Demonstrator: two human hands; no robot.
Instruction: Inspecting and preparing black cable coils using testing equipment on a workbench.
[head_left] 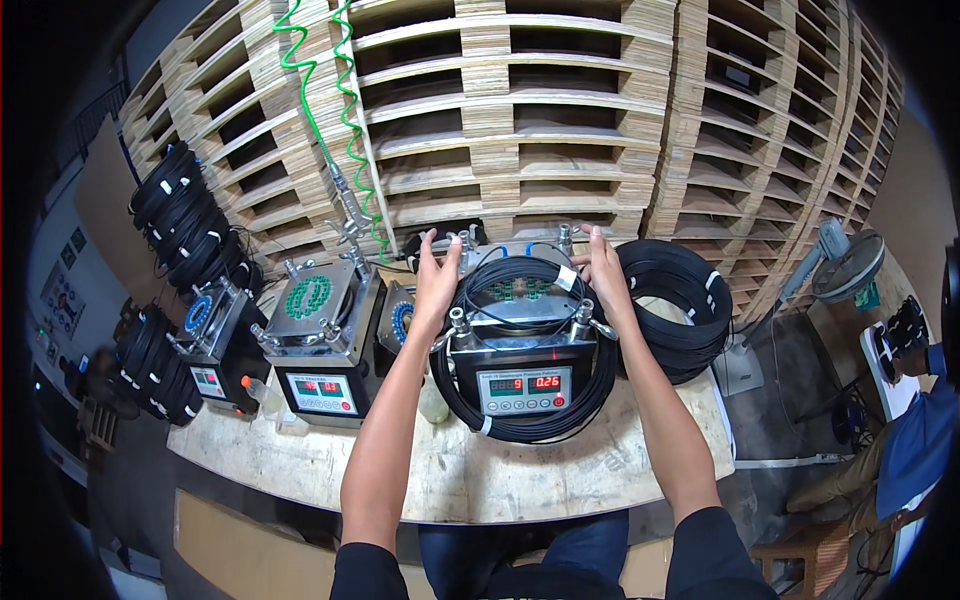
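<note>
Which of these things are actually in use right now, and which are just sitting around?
In use: left hand, right hand, black cable coil, middle machine.
Lying about: spare coil stack, left machine, green hose, fan, pallets.

Black tubing coil (530, 425) with white ties; green spiral air hose (345, 100); red digits on grey control panel (523, 390); pale wooden pallets (560, 120)

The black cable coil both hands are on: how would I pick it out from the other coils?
Start at the wooden workbench before the stacked pallets, then find the metal machine directly ahead. The black cable coil is looped around it, with the left hand and right hand at its rear edge. Neighbouring coils lie stacked, ringing nothing.
</note>
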